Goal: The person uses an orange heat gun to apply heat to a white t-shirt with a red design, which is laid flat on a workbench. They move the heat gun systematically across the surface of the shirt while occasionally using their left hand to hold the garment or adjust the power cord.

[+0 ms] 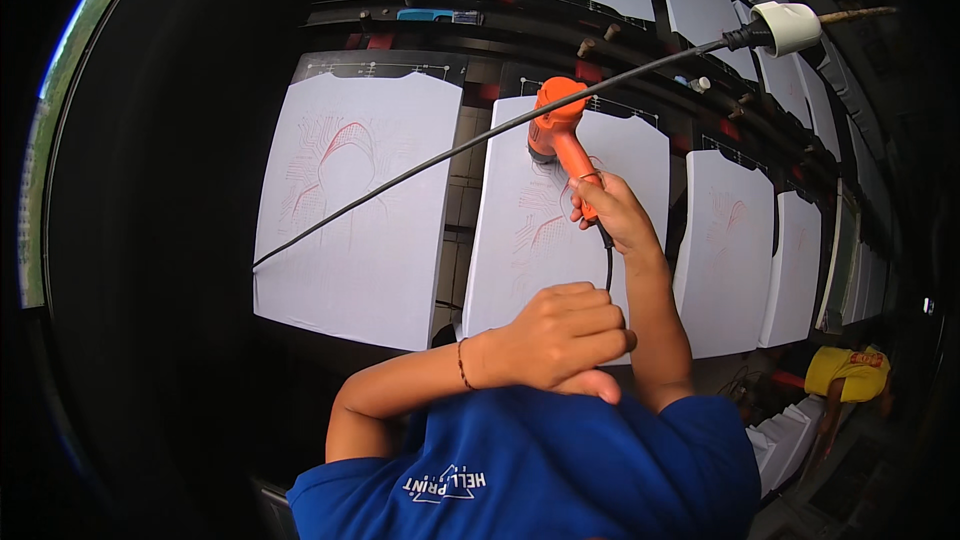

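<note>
My right hand [618, 210] is closed round the grip of an orange heat gun [562, 135]. Its dark nozzle points down over the red line print on a white fabric panel [500, 275], laid on a dark board. A black cord [609, 265] runs from the grip toward my left hand [570, 335] and passes out of sight there. That left hand is curled into a fist before my chest, thumb sticking out. What is inside it, if anything, is hidden.
A black cable [430, 168] crosses above the panels to a white socket [787, 28] hanging upper right. Similar printed panels lie left [345, 250] and right [725, 270]. A blue object [425, 15] lies on the far rail. A person in yellow [848, 374] is at lower right.
</note>
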`<state>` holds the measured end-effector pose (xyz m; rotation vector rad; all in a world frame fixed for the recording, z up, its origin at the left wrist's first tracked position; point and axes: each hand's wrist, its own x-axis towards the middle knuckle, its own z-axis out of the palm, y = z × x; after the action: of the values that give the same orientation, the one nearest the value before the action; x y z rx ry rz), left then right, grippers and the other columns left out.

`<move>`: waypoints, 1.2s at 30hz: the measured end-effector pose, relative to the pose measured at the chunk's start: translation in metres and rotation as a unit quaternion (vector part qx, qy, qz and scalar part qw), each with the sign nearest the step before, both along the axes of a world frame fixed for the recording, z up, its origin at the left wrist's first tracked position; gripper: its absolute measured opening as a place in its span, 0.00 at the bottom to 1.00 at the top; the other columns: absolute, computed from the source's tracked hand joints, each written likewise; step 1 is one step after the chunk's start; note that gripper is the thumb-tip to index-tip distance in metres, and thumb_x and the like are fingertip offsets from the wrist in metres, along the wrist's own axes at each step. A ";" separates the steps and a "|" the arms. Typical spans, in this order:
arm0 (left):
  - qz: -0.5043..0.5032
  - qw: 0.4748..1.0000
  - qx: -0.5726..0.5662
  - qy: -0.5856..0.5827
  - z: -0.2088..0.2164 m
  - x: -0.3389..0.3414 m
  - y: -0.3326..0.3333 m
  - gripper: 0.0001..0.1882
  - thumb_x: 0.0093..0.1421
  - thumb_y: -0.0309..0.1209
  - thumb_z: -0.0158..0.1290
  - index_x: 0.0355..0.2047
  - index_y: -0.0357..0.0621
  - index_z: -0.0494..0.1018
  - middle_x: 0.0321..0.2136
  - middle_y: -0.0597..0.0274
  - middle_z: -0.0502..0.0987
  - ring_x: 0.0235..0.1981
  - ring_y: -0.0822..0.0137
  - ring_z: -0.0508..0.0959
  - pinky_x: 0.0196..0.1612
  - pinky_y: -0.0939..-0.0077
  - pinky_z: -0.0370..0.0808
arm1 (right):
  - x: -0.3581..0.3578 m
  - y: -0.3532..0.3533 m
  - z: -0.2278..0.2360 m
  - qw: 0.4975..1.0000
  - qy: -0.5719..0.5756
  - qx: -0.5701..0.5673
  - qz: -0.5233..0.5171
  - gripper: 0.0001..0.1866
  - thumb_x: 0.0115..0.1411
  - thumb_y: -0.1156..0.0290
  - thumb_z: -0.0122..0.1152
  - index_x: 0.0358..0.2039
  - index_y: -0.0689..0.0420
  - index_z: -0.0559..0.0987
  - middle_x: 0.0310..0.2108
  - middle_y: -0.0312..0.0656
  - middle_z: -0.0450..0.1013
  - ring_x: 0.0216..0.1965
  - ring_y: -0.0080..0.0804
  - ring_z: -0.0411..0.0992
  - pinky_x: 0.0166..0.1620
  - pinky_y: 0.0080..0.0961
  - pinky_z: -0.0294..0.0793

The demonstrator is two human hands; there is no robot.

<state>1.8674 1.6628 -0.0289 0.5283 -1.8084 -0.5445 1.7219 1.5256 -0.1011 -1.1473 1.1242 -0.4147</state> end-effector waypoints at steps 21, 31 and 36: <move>0.594 0.714 0.244 -0.279 -0.099 0.325 0.116 0.14 0.69 0.32 0.43 0.27 0.35 0.62 0.18 0.56 0.61 0.19 0.62 0.61 0.24 0.71 0.62 | -0.060 0.036 0.014 0.996 0.013 0.029 -0.082 0.17 0.61 0.60 0.56 0.42 0.62 0.71 0.25 0.35 0.69 0.23 0.21 0.70 0.26 0.19 0.70; 0.724 0.614 0.252 -0.190 -0.126 0.414 0.205 0.19 0.71 0.39 0.39 0.28 0.35 0.61 0.16 0.56 0.59 0.18 0.63 0.57 0.22 0.69 0.59 | -0.026 0.037 0.013 0.999 -0.032 0.035 -0.015 0.16 0.61 0.58 0.58 0.36 0.60 0.72 0.25 0.35 0.71 0.24 0.22 0.71 0.26 0.19 0.70; 0.764 0.545 0.191 -0.288 -0.136 0.396 0.221 0.17 0.71 0.38 0.39 0.31 0.37 0.65 0.20 0.46 0.70 0.21 0.46 0.70 0.23 0.61 0.66 | -0.015 0.045 0.012 0.999 -0.028 0.028 0.021 0.16 0.61 0.59 0.58 0.36 0.61 0.72 0.25 0.35 0.70 0.24 0.21 0.71 0.25 0.18 0.70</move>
<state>2.2635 1.8837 -0.1647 2.4380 -1.0043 0.6037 1.7067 1.5711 -0.0893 -1.1013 1.0545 -0.3787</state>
